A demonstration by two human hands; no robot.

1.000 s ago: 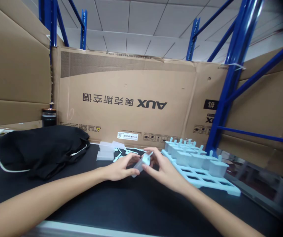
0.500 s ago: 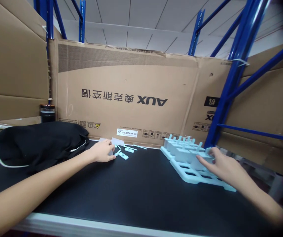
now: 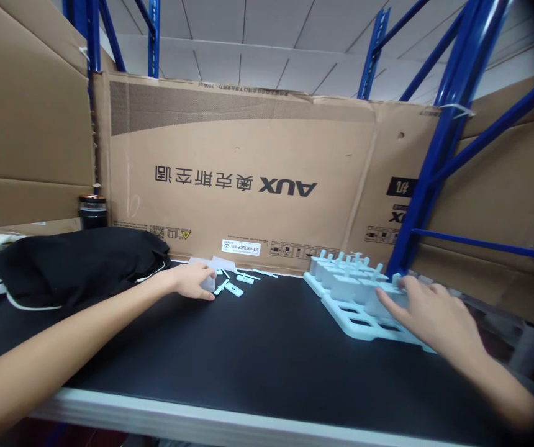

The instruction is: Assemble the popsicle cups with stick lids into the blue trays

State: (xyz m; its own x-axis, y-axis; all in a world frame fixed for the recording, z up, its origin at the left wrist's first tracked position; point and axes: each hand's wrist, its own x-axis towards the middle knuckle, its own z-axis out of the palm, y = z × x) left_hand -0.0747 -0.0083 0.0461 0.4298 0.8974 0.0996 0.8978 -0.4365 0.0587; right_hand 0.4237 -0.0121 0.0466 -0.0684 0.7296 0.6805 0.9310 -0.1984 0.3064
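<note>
The left hand (image 3: pixel 193 281) has its thumb and fingers bent around a translucent mold (image 3: pixel 208 284), gripping it near the table's far edge. The right hand (image 3: pixel 437 313) is partly open; its thumb and fingers straddle a lidded mold (image 3: pixel 398 299) at the near right of the blue tray (image 3: pixel 362 334). Whether these digits grip or only touch it cannot be determined. Further lidded molds (image 3: pixel 344 288) stand in the tray with handles upward. Loose blue lids (image 3: pixel 234 290) lie just beside the left hand. Black fabric (image 3: pixel 81 261) lies left of them on the black tabletop (image 3: pixel 248 360); a cardboard panel (image 3: pixel 234 211) stands behind.
</note>
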